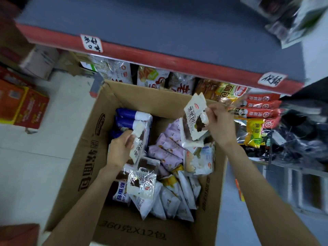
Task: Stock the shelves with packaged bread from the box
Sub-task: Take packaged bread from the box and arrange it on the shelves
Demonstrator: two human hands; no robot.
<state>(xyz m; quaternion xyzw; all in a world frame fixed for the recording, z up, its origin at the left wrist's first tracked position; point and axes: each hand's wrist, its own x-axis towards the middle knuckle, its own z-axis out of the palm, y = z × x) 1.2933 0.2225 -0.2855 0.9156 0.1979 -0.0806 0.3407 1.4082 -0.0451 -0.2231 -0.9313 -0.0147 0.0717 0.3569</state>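
Observation:
An open cardboard box [85, 157] stands on the floor below a red-edged shelf [159, 57]. Several bread packets lie inside: blue and white ones [131, 118], pale purple ones [168, 148], white and yellow ones [177, 196]. My left hand [119, 150] grips a white and brown bread packet [138, 144] over the box's left side. My right hand [218, 123] holds a few similar white and brown packets [193, 119] raised over the box's far right corner.
The lower shelf behind the box holds bagged bread and snacks [152, 77]. Red sausage-like packs [260, 110] and a yellow bag [253, 132] sit at right. An orange carton [23, 107] stands on the floor at left. The blue shelf top [159, 20] is bare.

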